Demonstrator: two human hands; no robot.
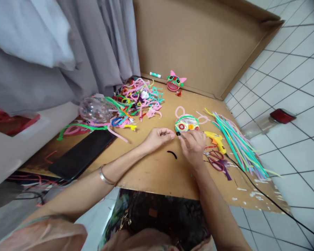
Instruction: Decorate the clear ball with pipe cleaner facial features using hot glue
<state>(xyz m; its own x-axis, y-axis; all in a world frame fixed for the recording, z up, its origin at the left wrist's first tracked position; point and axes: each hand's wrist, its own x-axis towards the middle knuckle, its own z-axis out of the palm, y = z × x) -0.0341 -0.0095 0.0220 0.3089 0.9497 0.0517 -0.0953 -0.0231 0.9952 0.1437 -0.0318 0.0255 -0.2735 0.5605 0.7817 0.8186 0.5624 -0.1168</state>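
Note:
My right hand (193, 144) pinches a small coiled black piece (178, 133) at its fingertips. Close by on the left, my left hand (161, 137) has its thumb and fingers pressed together; whether anything is between them is too small to tell. Just beyond my right hand lies a round craft face (185, 122) with a green rim, a red-and-white ring, an orange middle and pink loops. A short curved black strip (172, 154) rests on the table below my hands.
A yellow glue gun (216, 140), red-handled scissors (215, 161) and long pastel pipe cleaners (238, 146) lie right. A colourful pile (143, 97), clear plastic ball (95, 109) and black tablet-like slab (82, 153) are left. A finished-looking pink-eared face (174, 82) and glue stick (155, 75) stand behind.

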